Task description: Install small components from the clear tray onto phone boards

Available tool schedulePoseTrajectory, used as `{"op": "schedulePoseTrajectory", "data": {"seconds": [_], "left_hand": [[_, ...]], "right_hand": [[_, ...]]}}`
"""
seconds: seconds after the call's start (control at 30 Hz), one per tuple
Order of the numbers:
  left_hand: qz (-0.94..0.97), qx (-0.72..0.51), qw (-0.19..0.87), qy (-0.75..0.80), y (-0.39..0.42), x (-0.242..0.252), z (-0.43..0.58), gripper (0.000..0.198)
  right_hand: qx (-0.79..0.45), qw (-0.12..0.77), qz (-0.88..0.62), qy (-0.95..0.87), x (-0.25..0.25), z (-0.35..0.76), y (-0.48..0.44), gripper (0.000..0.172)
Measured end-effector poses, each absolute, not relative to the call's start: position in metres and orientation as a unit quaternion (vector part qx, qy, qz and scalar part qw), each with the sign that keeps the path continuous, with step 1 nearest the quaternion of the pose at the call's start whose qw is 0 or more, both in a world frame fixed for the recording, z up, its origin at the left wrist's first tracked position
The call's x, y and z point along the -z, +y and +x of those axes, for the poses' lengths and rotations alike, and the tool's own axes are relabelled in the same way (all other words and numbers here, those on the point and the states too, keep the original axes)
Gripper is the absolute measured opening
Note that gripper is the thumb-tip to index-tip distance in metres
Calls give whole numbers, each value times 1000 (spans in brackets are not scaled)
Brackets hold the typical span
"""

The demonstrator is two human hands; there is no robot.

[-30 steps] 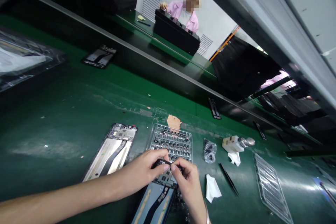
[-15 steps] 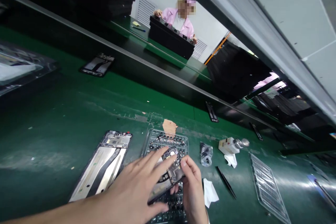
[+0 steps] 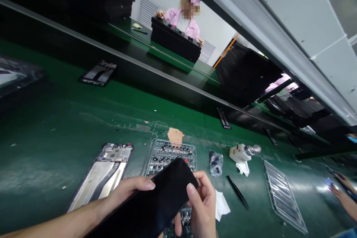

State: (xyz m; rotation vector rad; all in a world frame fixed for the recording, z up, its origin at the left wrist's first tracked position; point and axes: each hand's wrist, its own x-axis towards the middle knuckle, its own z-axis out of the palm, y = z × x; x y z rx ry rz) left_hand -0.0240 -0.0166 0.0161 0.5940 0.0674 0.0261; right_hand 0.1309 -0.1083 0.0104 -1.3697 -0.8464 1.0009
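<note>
Fingers (image 3: 192, 193) on phone (image 3: 161, 202), green bench (image 3: 69, 119), seemingly scuffed

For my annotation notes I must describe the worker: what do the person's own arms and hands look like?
Both are bare: the left hand and the right hand wear no gloves, and no rings show. The left forearm has no sleeve in view. The visible thumbnails are short and plain.

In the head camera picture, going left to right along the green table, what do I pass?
Open phone frame → parts tray with little pieces → small plastic bag → white bottle → clear tray.
</note>
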Motion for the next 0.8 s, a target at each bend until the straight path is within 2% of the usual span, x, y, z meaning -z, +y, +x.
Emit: {"op": "schedulePoseTrajectory", "data": {"seconds": [0.17,0.3,0.43,0.5,0.6,0.8], "left_hand": [[304,23,953,-4,-12,-10,-26,67],[307,29,951,9,-13,-2,-25,65],[315,70,945,57,-19,4,-20,68],[343,25,930,133,-18,6,-20,56],[394,-113,874,262,-1,6,-24,33],[466,-308,734,385,85,-4,-8,37]], "right_hand": [[-434,587,-583,-356,-14,126,-108,21],[-432,593,-585,-345,-10,127,-108,21],[-389,638,-584,-318,-7,140,-103,21],[-356,637,-605,-318,-10,151,-99,25],[-316,569,-669,-358,-18,168,-97,39],[-249,397,-773,-427,-3,183,-122,28]]}}
